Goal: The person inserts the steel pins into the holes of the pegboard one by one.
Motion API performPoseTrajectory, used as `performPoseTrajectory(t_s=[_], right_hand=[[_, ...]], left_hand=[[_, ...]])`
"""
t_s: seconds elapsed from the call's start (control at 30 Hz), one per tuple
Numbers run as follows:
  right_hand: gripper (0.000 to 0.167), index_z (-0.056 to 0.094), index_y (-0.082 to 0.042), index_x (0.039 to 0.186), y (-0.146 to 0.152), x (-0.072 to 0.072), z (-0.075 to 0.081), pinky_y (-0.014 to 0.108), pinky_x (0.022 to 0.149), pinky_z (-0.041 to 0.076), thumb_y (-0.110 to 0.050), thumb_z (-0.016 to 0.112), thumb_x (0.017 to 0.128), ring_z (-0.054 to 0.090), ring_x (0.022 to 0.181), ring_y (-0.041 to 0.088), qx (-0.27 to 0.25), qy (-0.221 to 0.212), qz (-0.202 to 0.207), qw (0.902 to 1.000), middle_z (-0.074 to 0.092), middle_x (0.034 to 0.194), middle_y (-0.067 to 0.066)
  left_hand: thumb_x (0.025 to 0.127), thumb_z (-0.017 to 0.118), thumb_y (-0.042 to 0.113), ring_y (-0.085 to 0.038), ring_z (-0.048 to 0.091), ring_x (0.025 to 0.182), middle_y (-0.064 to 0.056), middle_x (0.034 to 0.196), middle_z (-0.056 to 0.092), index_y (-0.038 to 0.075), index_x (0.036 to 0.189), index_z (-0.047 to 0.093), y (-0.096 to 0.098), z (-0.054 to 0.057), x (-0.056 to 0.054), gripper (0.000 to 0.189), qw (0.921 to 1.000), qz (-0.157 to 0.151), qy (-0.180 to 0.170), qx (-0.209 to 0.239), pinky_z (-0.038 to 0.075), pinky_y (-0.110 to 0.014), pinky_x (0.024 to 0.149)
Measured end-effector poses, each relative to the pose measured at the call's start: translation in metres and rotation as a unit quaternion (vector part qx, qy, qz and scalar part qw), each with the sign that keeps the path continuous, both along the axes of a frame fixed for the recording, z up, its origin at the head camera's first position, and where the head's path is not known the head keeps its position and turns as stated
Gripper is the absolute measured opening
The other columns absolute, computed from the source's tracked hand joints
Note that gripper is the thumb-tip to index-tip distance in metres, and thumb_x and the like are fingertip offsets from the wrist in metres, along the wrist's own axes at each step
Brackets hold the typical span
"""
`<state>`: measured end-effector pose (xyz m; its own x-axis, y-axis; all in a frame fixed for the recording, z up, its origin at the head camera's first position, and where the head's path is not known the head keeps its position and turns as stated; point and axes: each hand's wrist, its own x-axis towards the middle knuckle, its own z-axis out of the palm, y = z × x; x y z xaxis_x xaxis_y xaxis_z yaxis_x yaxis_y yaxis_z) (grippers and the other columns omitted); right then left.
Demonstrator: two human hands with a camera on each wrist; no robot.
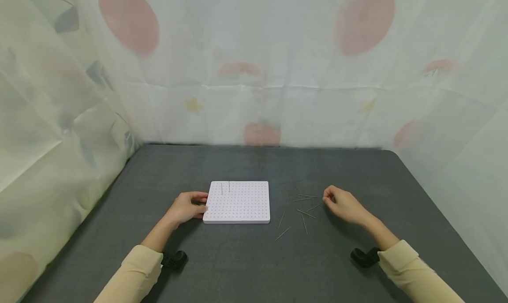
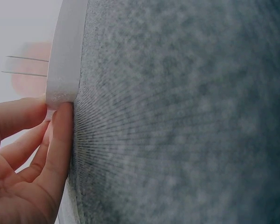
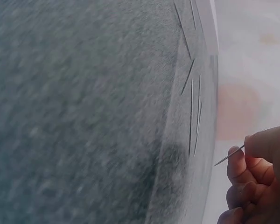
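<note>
A white board (image 1: pixel 238 206) with rows of small holes lies flat on the table. At its left edge, my left hand (image 1: pixel 184 210) grips it between thumb and fingers; in the left wrist view they meet at the board's corner (image 2: pixel 63 86). Two thin metal pins (image 1: pixel 222 189) stand upright in the board's far left part. My right hand (image 1: pixel 343 204) is raised over the table, right of the board. It pinches one thin metal pin (image 3: pixel 222 160) between thumb and index finger, with the pointed end sticking out.
Several loose pins (image 1: pixel 306 214) lie scattered on the dark grey table (image 1: pixel 238 263) between the board and my right hand. Patterned curtains (image 1: pixel 309 113) hang behind the table and along its sides. Each wrist carries a black camera mount (image 1: pixel 174 259).
</note>
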<state>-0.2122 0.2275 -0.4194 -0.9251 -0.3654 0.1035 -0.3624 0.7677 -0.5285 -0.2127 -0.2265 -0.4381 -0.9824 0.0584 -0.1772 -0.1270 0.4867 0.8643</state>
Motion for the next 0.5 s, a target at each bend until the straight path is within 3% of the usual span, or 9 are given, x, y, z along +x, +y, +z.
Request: performPoseTrajectory(t_s=[0.5], right_hand=[[0.006,0.050,-0.009,0.095,-0.029,-0.014,0.010,0.021,0.045,0.031,-0.009,0.052,0.090,0.036,0.049,0.007,-0.035,0.000,0.017,0.9992,0.051,0.070,-0.002]], left_hand=[[0.078,0.067,-0.001,-0.017,0.064,0.080,-0.021,0.112,0.058,-0.005,0.124,0.053,-0.001,0.002,0.000,0.048,1.0000,-0.007,0.004,0.001,0.057,-0.032,0.065]])
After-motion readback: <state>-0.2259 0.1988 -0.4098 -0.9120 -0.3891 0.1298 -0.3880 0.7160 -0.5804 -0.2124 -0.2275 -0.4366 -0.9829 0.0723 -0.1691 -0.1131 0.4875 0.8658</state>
